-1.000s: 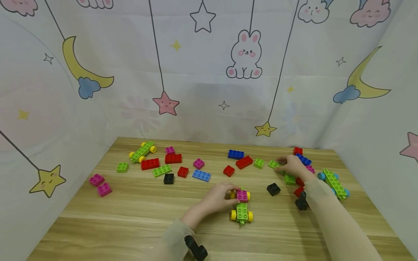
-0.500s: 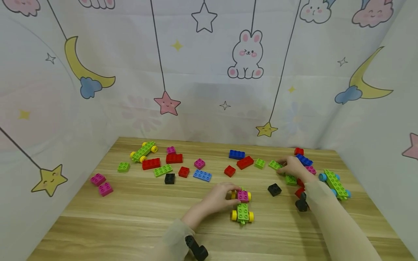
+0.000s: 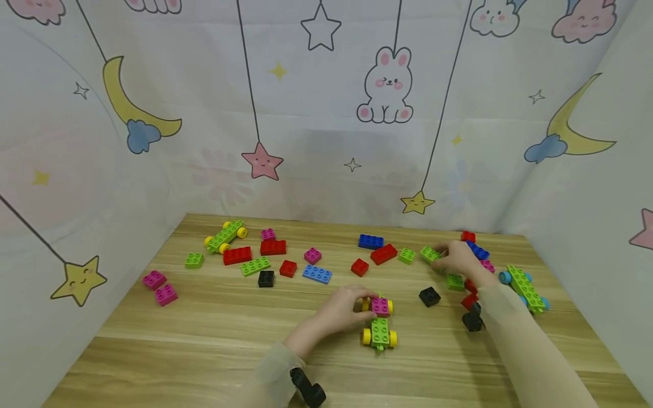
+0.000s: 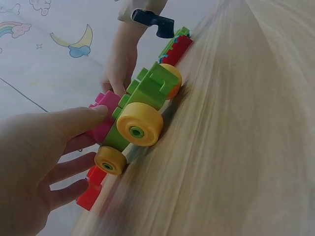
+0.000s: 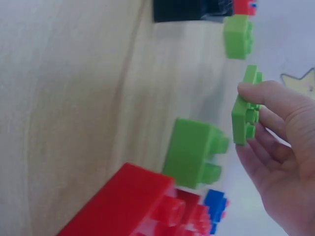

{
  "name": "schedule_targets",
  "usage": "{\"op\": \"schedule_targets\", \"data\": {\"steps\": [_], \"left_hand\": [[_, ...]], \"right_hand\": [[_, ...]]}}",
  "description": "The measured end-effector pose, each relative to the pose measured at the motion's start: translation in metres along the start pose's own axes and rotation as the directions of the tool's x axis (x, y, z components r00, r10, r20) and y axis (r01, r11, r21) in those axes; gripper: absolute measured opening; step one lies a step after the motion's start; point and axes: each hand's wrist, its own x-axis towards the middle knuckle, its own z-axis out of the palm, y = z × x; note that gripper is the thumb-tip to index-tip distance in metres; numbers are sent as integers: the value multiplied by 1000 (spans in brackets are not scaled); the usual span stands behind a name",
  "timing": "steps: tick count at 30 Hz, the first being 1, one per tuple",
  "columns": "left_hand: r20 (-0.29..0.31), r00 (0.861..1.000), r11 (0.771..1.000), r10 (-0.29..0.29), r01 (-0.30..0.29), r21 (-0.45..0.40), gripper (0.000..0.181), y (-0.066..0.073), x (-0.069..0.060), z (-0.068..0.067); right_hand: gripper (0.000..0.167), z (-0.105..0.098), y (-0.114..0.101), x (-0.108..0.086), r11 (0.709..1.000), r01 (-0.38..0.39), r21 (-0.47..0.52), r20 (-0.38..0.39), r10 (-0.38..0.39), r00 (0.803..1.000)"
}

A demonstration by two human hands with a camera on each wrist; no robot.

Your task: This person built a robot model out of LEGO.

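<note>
A white printed cloth (image 3: 311,96) rises behind the far edge of a wooden table (image 3: 204,351). Near the centre, the left hand (image 3: 340,309), half closed, holds a green car (image 3: 380,334) by the pink brick (image 3: 380,306) on it. Far right, the right hand (image 3: 457,262) pinches a slim green brick (image 5: 240,115) between thumb and fingers; a black brick (image 3: 429,296) lies between the hands, apart from both.
</note>
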Motion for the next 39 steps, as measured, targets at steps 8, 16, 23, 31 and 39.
{"op": "schedule_targets", "data": {"steps": [8, 16, 23, 31, 39], "left_hand": [[-4, 1000, 1000, 5, -5, -19, 38, -1, 1, 1], [-2, 1000, 999, 10, -10, -32, 38, -1, 2, 2], [-1, 1000, 999, 10, -10, -47, 38, -2, 1, 2], [-6, 1000, 999, 24, -24, -42, 40, -2, 1, 1], [-9, 1000, 999, 21, -21, -50, 39, -2, 1, 2]], "right_hand": [[43, -3, -20, -10, 996, 76, 41, -131, -70, 989], [42, 13, -52, -31, 989, 133, 70, -257, -111, 960], [40, 38, -80, -48, 979, 196, 54, -333, -167, 928], [42, 56, -106, -66, 971, 194, 136, -333, -140, 933], [43, 66, -122, -78, 967, 165, 193, -360, -87, 929]]}}
